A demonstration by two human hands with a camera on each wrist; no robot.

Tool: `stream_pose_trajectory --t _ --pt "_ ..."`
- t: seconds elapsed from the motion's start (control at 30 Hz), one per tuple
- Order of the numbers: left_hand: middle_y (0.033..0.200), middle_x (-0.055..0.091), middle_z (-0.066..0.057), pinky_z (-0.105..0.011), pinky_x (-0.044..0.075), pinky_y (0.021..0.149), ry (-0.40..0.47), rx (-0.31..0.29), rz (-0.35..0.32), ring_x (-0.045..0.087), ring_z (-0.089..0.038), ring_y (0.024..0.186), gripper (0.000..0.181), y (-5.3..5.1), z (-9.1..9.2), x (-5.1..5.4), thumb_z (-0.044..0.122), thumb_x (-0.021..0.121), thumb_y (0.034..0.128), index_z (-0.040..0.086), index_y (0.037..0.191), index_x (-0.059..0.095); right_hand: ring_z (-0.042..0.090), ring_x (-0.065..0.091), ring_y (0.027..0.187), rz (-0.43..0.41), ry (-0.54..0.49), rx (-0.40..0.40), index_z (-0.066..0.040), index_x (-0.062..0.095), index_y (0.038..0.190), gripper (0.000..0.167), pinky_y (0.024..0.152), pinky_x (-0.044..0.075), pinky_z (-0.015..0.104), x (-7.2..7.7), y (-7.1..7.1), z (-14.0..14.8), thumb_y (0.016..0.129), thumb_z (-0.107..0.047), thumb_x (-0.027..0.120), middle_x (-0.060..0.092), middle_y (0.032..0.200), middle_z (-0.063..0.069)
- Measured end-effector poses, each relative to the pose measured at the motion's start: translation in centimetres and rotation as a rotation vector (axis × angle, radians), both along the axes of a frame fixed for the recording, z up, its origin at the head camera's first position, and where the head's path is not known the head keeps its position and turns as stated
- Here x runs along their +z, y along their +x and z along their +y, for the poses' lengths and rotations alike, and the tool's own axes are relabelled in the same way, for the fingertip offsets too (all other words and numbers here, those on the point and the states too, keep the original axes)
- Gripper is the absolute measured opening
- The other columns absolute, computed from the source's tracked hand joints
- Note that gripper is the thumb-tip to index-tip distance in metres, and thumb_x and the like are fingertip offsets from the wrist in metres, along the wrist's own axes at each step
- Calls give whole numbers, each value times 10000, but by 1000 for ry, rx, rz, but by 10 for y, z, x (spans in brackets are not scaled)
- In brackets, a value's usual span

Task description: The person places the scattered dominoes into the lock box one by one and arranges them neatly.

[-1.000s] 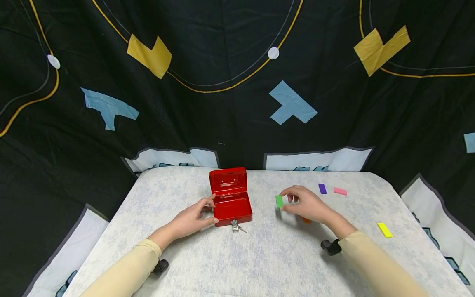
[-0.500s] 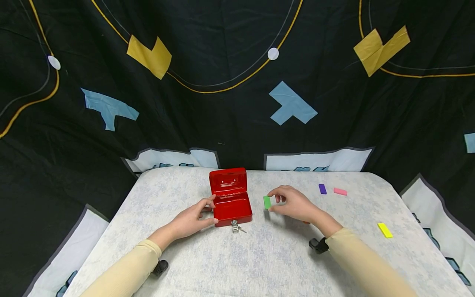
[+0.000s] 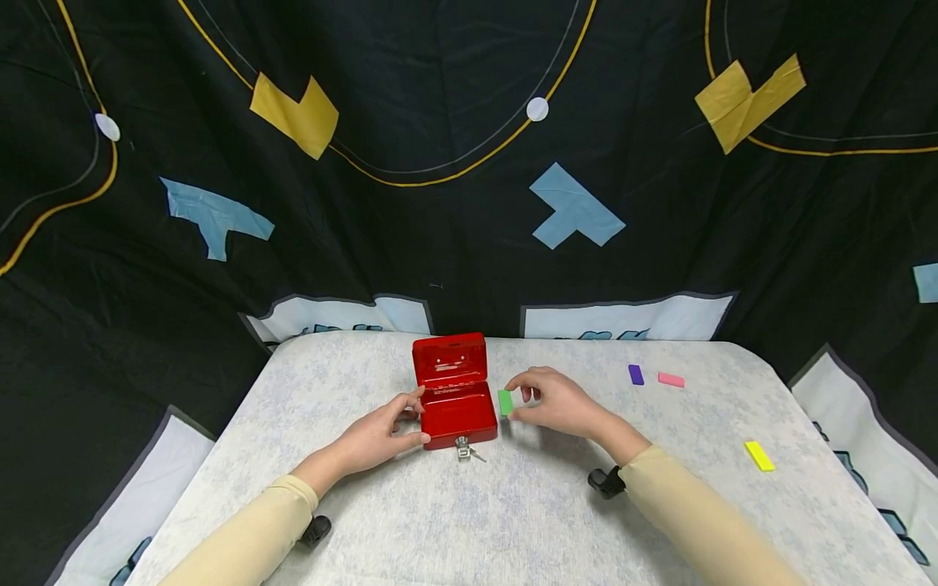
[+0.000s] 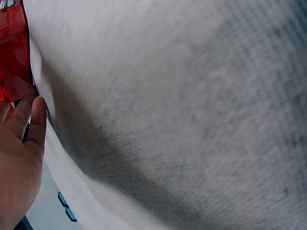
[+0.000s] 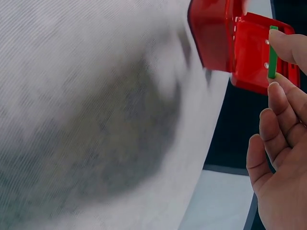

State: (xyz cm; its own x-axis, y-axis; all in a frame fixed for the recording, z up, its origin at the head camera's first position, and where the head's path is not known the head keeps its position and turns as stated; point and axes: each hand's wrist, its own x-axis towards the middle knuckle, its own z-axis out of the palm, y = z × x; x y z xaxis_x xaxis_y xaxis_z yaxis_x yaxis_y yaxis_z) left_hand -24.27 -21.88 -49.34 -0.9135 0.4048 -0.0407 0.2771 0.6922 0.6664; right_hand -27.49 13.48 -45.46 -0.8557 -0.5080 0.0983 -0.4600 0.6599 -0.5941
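A red metal cash box (image 3: 458, 417) stands with its lid raised. At its front hangs a small silver lock (image 3: 463, 448) with a key. My left hand (image 3: 375, 434) rests against the box's left side, thumb near the front corner and index finger near the hinge; in the left wrist view its fingers (image 4: 37, 122) look fairly straight. Just right of the box, my right hand (image 3: 554, 401) pinches a flat green block (image 3: 506, 402) between thumb and fingers, above the table. The right wrist view has the green block (image 5: 273, 52) edge-on before the red lid.
A purple block (image 3: 636, 374) and a pink block (image 3: 671, 380) lie at the back right of the cloth-covered table (image 3: 469, 521). Nearer the right edge is a yellow block (image 3: 759, 456). A black curtain (image 3: 440, 244) hangs behind the table.
My right hand has carried the green block leftward, up to the box's right side. An orange block seen under that hand earlier is now hidden. The left hand has stayed put.
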Motion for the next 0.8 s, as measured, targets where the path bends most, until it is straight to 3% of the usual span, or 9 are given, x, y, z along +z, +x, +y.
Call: stream_pose_trajectory --t 0.53,0.8 --pt "1649 305 111 -415 458 1057 -3 -5 8 550 -142 1310 422 1 1 1 503 733 924 290 1215 513 117 535 813 13 12 55 -223 720 1155 324 660 459 302 -2 -7 -36 866 -329 822 597 857 -31" --pt "1644 310 124 -417 458 1057 4 -4 3 551 -144 1312 428 1 1 2 510 739 917 299 1213 514 183 566 880 15 27 56 -193 726 1189 371 655 469 300 -2 -8 -59 860 -328 830 592 845 -36"
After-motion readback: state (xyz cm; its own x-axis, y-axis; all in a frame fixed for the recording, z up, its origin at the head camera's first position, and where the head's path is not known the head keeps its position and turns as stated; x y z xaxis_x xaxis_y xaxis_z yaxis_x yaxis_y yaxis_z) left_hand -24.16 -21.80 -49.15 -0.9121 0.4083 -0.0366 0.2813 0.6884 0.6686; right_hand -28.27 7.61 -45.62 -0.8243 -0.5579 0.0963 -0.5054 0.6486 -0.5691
